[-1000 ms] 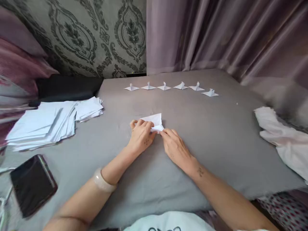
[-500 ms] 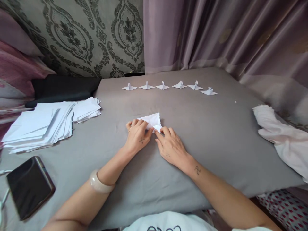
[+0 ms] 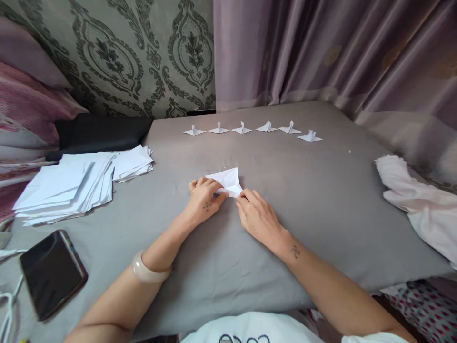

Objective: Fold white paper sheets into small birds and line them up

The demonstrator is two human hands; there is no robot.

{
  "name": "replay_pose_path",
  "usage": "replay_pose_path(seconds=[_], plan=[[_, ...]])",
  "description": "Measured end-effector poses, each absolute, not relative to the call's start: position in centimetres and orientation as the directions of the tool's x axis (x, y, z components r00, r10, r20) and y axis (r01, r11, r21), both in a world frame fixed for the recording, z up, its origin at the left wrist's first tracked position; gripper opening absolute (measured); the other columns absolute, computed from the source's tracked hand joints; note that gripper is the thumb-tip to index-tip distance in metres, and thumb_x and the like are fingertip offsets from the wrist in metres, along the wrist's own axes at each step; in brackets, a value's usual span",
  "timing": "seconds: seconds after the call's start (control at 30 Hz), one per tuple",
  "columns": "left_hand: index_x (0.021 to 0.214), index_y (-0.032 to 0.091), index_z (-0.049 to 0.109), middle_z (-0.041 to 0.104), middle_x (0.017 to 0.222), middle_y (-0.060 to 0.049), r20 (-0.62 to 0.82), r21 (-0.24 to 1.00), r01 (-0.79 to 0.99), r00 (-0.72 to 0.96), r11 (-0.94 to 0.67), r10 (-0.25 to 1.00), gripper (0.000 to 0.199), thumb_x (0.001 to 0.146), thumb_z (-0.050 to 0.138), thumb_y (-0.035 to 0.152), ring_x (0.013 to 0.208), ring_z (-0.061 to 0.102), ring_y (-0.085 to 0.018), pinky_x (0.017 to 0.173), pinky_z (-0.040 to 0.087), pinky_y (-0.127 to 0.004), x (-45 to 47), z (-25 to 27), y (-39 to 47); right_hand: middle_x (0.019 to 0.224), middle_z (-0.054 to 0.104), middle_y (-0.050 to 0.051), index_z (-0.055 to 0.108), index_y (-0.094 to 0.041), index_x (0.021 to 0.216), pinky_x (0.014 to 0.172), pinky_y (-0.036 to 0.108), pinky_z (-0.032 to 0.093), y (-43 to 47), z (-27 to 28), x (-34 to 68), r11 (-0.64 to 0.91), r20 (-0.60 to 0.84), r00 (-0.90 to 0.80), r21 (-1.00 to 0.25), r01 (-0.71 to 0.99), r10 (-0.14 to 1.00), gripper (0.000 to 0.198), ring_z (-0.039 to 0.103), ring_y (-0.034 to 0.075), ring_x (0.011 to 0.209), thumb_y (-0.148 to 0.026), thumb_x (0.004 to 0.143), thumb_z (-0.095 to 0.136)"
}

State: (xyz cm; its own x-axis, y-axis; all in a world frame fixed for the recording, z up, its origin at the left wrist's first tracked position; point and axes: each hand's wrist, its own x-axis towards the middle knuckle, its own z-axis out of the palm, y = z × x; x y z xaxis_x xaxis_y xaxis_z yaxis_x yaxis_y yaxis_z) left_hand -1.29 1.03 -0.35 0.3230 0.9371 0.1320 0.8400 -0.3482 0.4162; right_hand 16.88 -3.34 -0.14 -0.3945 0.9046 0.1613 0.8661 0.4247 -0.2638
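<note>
A partly folded sheet of white paper (image 3: 228, 178) lies on the grey cloth in front of me. My left hand (image 3: 205, 196) presses over its left part, fingers curled on it and the thumb along the near edge. My right hand (image 3: 257, 209) is at the paper's near right corner, with its fingertips closed together on that corner. Part of the sheet is hidden under my left fingers. Farther back, several folded white paper cranes stand in a row, among them one crane (image 3: 242, 128) near the middle and another crane (image 3: 310, 136) at the right end.
At the left lies a stack of white paper (image 3: 53, 186), with a black folded item (image 3: 103, 136) behind it. A dark phone (image 3: 53, 275) and a white cable (image 3: 10, 305) are nearer me. A pale cloth (image 3: 421, 205) rests on the right side of the grey-covered table (image 3: 321, 190).
My right hand has slid slightly right along the paper's near edge to its corner. My left hand stays on the sheet. The camera view has shifted a little.
</note>
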Motion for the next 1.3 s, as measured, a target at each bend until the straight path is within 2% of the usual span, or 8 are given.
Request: replay_pose_path(seconds=[0.13,0.23,0.37,0.47,0.67,0.93,1.13,1.3], plan=[[0.091,0.023,0.067,0.069,0.101,-0.004,0.161,0.438,0.776,0.429,-0.454,0.889,0.007,0.086,0.063,0.026,0.103,0.052,-0.024,0.091,0.025,-0.043,-1.8,-0.7,1.4,0.101,0.063,0.007,0.061,-0.018,0.102,0.078,0.031,0.043,-2.6,-0.4,17.5,0.408,0.283,-0.321,-0.342,0.846,0.904,0.015,0.054,0.02,0.094,-0.02,0.093,0.049],[0.092,0.025,0.069,0.069,0.101,-0.003,0.25,0.436,0.729,0.466,-0.528,0.849,0.01,0.088,0.06,0.023,0.101,0.052,-0.022,0.091,0.026,-0.042,-1.7,-0.9,1.4,0.111,0.063,0.008,0.057,-0.018,0.114,0.083,0.034,0.039,-1.9,-0.5,17.8,0.43,0.362,-0.306,-0.337,0.838,0.881,0.028,0.05,0.023,0.101,-0.019,0.086,0.059],[0.091,0.028,0.07,0.067,0.105,-0.003,0.382,0.38,0.705,0.47,-0.599,0.796,0.017,0.092,0.054,0.023,0.1,0.051,-0.02,0.089,0.027,-0.04,-1.3,-1.4,1.2,0.096,0.066,0.004,0.062,-0.02,0.103,0.084,0.035,0.035,-1.6,-0.9,18.0,0.473,0.367,-0.358,-0.294,0.831,0.858,0.018,0.051,0.021,0.094,-0.014,0.088,0.054],[0.096,0.027,0.069,0.064,0.11,-0.005,0.4,0.329,0.73,0.466,-0.599,0.789,0.013,0.091,0.057,0.027,0.102,0.049,-0.021,0.089,0.028,-0.04,-1.0,-1.7,0.9,0.09,0.064,0.004,0.064,-0.02,0.097,0.083,0.035,0.033,-1.9,-0.9,18.0,0.458,0.36,-0.371,-0.195,0.867,0.856,0.02,0.049,0.02,0.088,-0.011,0.09,0.048],[0.087,0.022,0.066,0.066,0.093,-0.003,0.276,0.348,0.747,0.496,-0.567,0.823,0.017,0.089,0.059,0.037,0.092,0.053,-0.019,0.088,0.028,-0.038,-0.5,-1.3,0.2,0.092,0.061,0.008,0.065,-0.017,0.091,0.08,0.036,0.031,-2.7,0.2,17.4,0.43,0.233,-0.408,-0.05,0.901,0.883,0.027,0.045,0.022,0.085,-0.005,0.089,0.042],[0.082,0.02,0.065,0.067,0.089,-0.003,0.193,0.388,0.806,0.403,-0.447,0.894,0.015,0.089,0.058,0.031,0.087,0.056,-0.019,0.086,0.028,-0.039,0.2,-1.1,-0.4,0.097,0.062,0.006,0.068,-0.02,0.096,0.085,0.034,0.03,-1.7,1.0,18.4,0.459,0.149,-0.438,-0.166,0.873,0.887,0.02,0.048,0.021,0.093,-0.022,0.094,0.048],[0.085,0.018,0.065,0.065,0.095,-0.006,0.08,0.424,0.854,0.298,-0.303,0.951,0.016,0.09,0.052,0.027,0.09,0.055,-0.022,0.08,0.031,-0.038,0.6,-0.3,-1.1,0.088,0.065,0.006,0.067,-0.016,0.083,0.086,0.035,0.028,0.3,2.6,18.3,0.514,0.014,-0.516,-0.109,0.851,0.857,0.027,0.052,0.02,0.09,-0.023,0.096,0.044],[0.084,0.016,0.063,0.06,0.101,-0.01,0.034,0.432,0.871,0.242,-0.233,0.97,0.019,0.091,0.049,0.026,0.094,0.052,-0.026,0.077,0.035,-0.038,0.7,-0.3,-1.4,0.088,0.069,0.008,0.066,-0.016,0.078,0.085,0.036,0.028,2.1,4.2,17.2,0.521,-0.157,-0.529,-0.095,0.848,0.834,0.021,0.056,0.021,0.09,-0.019,0.091,0.049]])
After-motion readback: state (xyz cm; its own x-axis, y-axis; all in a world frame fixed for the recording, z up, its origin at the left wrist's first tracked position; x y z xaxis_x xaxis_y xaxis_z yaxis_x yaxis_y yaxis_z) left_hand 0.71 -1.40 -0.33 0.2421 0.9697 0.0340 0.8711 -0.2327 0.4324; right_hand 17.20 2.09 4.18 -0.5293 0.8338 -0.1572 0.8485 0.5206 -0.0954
